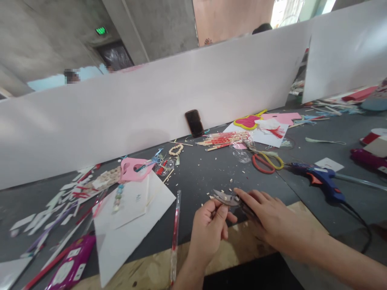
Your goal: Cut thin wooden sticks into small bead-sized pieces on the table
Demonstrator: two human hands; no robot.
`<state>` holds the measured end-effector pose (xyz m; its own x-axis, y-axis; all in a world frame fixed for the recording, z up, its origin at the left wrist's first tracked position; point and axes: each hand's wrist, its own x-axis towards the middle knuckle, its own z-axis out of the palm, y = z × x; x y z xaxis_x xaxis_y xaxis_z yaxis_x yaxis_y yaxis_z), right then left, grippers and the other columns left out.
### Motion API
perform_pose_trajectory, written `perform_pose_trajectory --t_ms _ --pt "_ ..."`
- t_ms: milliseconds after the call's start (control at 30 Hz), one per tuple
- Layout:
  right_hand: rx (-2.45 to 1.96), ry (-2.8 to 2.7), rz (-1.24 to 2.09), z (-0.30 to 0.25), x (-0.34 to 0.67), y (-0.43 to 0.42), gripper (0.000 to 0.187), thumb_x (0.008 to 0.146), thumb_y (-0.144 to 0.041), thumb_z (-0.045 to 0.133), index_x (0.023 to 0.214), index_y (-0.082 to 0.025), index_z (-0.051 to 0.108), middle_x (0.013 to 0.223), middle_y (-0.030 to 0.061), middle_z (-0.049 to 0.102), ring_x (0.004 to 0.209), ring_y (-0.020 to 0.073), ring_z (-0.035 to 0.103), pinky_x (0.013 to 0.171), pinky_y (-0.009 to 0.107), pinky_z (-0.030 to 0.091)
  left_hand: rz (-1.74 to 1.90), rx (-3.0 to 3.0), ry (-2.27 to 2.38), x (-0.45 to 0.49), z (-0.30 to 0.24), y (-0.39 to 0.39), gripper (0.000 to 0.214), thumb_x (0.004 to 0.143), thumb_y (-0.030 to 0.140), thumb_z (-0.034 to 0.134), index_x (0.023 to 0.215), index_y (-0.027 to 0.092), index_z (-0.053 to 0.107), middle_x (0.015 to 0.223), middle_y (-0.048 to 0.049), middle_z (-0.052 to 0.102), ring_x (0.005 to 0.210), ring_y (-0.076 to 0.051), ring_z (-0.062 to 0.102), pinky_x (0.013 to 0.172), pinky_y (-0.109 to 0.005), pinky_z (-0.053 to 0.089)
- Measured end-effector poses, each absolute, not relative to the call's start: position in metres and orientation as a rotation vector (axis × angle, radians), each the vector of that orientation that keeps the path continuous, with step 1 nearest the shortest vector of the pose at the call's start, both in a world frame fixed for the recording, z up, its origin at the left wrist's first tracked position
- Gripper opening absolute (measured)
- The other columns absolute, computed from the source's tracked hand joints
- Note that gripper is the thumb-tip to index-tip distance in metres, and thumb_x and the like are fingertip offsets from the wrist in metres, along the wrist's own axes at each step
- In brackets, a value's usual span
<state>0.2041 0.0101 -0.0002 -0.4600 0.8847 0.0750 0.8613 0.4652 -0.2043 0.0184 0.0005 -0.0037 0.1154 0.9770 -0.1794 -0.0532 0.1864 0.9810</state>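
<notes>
Near the table's front edge, my right hand (pixel 269 217) is wrapped round the handles of a pair of pruning shears (pixel 227 198), whose metal blades point left. My left hand (pixel 210 225) is closed in a pinch just below the blades; whatever lies between its fingertips is too small or hidden to make out. The blades pass right by the left fingertips. Small pale cut bits (pixel 230 181) are scattered on the dark table (pixel 193 177) beyond the shears.
Scissors (pixel 267 162) and a blue glue gun (pixel 325 181) lie to the right. Bundled sticks (pixel 225 139) and a phone (pixel 194 123) are by the white partition (pixel 145 104). White paper (pixel 127 237), a wrapped red stick (pixel 175 237) and a purple device (pixel 72 262) lie left.
</notes>
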Motion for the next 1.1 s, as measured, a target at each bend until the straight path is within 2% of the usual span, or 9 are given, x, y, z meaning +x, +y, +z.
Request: perform_pose_trajectory --t_ms 133,233,467,600,667,800,867,1000,1100 --pt "-1.656 -2.558 -0.124 0.006 0.197 0.014 0.066 0.076 -0.005 0.04 0.139 -0.021 0.038 0.107 0.0141 0.062 0.091 0.0295 0.059 0.07 0.042 0.045 0.997 0.974 1.131 0.023 -0.008 0.002 0.033 0.086 0.044 0.054 0.094 0.012 0.061 0.071 -0.0046 0.068 0.035 -0.003 0.043 0.035 -0.015 0.023" --pt "-1.675 -2.564 -0.268 0.005 0.196 0.019 0.062 0.079 -0.006 0.038 0.139 -0.022 0.039 0.109 0.0144 0.062 0.09 0.0291 0.058 0.068 0.04 0.043 0.988 0.986 1.155 0.022 -0.011 0.004 0.035 0.084 0.046 0.055 0.094 0.013 0.059 0.071 -0.0043 0.068 0.035 -0.003 0.043 0.034 -0.015 0.025" --pt "-1.718 -2.563 -0.138 -0.018 0.217 0.035 0.06 0.08 -0.007 0.036 0.138 -0.022 0.039 0.12 0.0141 0.06 0.098 0.0293 0.059 0.071 0.042 0.047 0.997 1.009 1.231 0.003 -0.016 0.008 0.037 0.081 0.047 0.057 0.096 0.014 0.059 0.076 -0.0037 0.067 0.037 -0.004 0.043 0.032 -0.015 0.026" --pt "-1.711 -2.417 0.08 -0.016 0.234 0.047 0.051 0.091 -0.024 0.033 0.141 -0.015 0.034 0.128 0.0168 0.055 0.107 0.0292 0.058 0.08 0.043 0.05 1.018 1.111 1.292 -0.003 -0.015 0.01 0.035 0.083 0.047 0.056 0.097 0.014 0.062 0.079 -0.0053 0.068 0.041 -0.006 0.047 0.035 -0.016 0.03" --pt "-1.702 -2.331 0.16 -0.011 0.241 0.051 0.052 0.092 -0.029 0.033 0.141 -0.012 0.034 0.132 0.0184 0.051 0.109 0.0284 0.058 0.084 0.041 0.05 0.99 1.202 1.316 -0.003 -0.014 0.009 0.035 0.084 0.045 0.055 0.096 0.014 0.064 0.077 -0.0062 0.068 0.044 -0.007 0.048 0.04 -0.018 0.035" --pt "-1.62 -2.148 0.388 -0.001 0.252 0.054 0.053 0.09 -0.034 0.037 0.139 -0.015 0.038 0.134 0.0164 0.05 0.117 0.029 0.054 0.091 0.042 0.048 0.915 1.354 1.328 -0.002 -0.011 0.006 0.034 0.086 0.043 0.053 0.096 0.014 0.067 0.076 -0.0064 0.07 0.049 -0.01 0.052 0.048 -0.02 0.04" --pt "-1.569 -1.978 0.699 0.002 0.257 0.055 0.054 0.087 -0.037 0.043 0.137 -0.016 0.04 0.127 0.0156 0.056 0.111 0.0293 0.058 0.088 0.043 0.05 0.91 1.421 1.345 -0.001 -0.01 0.005 0.032 0.087 0.041 0.052 0.096 0.015 0.068 0.078 -0.0065 0.071 0.058 -0.013 0.058 0.054 -0.022 0.042" --pt "-1.429 -1.387 1.424 0.004 0.263 0.057 0.053 0.085 -0.041 0.052 0.133 -0.022 0.044 0.121 0.0141 0.06 0.092 0.0276 0.066 0.068 0.039 0.057 0.886 1.493 1.391 -0.002 -0.006 0.002 0.03 0.087 0.039 0.051 0.095 0.016 0.069 0.08 -0.0072 0.072 0.073 -0.018 0.065 0.063 -0.024 0.047" --pt "-1.385 -1.029 1.667 0.0 0.265 0.061 0.045 0.084 -0.038 0.056 0.127 -0.022 0.05 0.122 0.0135 0.06 0.094 0.0265 0.066 0.071 0.038 0.055 0.876 1.495 1.436 -0.009 -0.002 -0.002 0.03 0.088 0.039 0.051 0.097 0.016 0.068 0.081 -0.0072 0.073 0.075 -0.019 0.066 0.065 -0.025 0.048"
